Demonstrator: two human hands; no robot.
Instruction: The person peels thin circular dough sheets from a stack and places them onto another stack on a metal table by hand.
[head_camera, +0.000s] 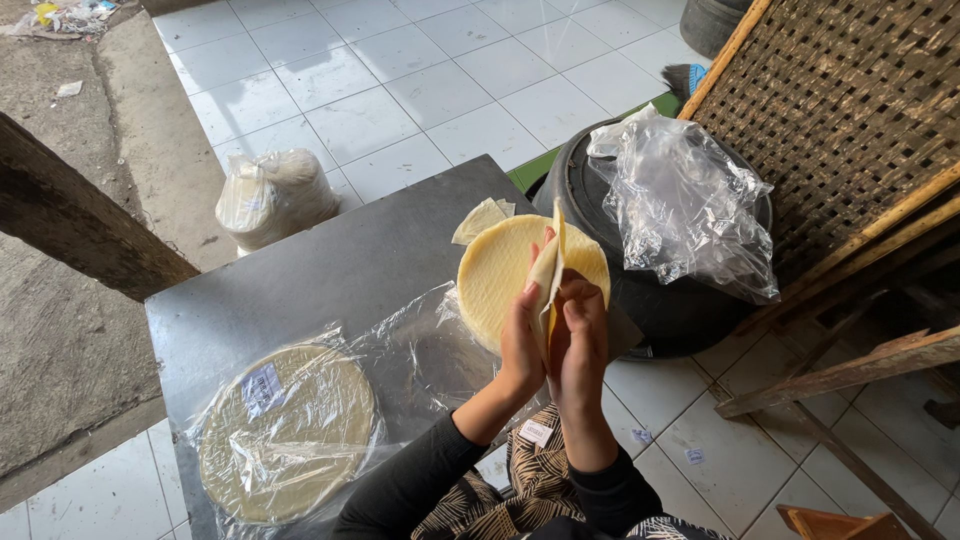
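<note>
The fingers (528, 300) of the left hand (522, 345) and those of the right hand (580, 345) are closed flat against each other with one thin pale wrapper sheet (551, 262) pinched between them; the sheet stands on edge, its long axis running up and away from the palms, its top edge clear of the fingertips; both hands grip it about equally, the left slightly higher on it. Just beyond and beneath the hands a stack of round yellow wrappers (497, 272) lies at the desk's (330, 270) far right corner, touching a torn scrap of wrapper (480, 218) on its far side; a sealed clear bag of round wrappers (285, 432) lies near the left front edge, on loose plastic film (420, 350). Off the desk's right edge a dark tub (660, 310) carries a crumpled plastic bag (685, 205); a tied bag (272, 195) sits on the tiled floor (400, 80) beyond.
</note>
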